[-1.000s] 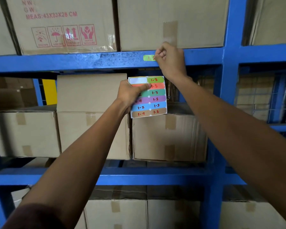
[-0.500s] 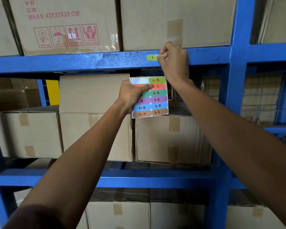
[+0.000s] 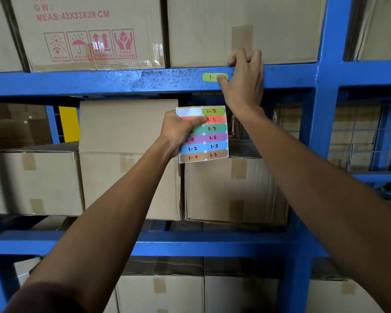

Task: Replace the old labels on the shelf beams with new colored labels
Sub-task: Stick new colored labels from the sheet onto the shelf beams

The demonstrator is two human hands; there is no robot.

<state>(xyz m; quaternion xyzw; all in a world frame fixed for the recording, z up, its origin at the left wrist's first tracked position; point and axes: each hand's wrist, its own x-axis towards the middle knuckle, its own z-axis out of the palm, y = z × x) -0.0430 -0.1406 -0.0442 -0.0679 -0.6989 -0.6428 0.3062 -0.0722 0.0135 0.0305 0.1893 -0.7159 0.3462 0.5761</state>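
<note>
Blue steel racking stacked with taped cardboard cartons fills the view, and both bare arms reach up into it. Nearest, the left hand point(image 3: 181, 132) grips a label sheet point(image 3: 203, 134) by its left edge, thumb curled across the orange row, holding it upright below the upper shelf beam point(image 3: 99, 81), probably so the remaining stickers stay readable and within reach. Its top-left slot is blank white; the other rows carry red handwritten codes such as 1-3, 1-5 and 1-2. Farther up, the right hand point(image 3: 244, 77) rests on the beam with fingers hooked over its top edge, against a carton point(image 3: 242, 30), while the thumb presses flat on the right end of a green label point(image 3: 212, 77) stuck to the beam's front face. That grip seems meant to brace the thumb while it rubs the sticker down. Only "1-" shows; the thumb hides the rest.
</note>
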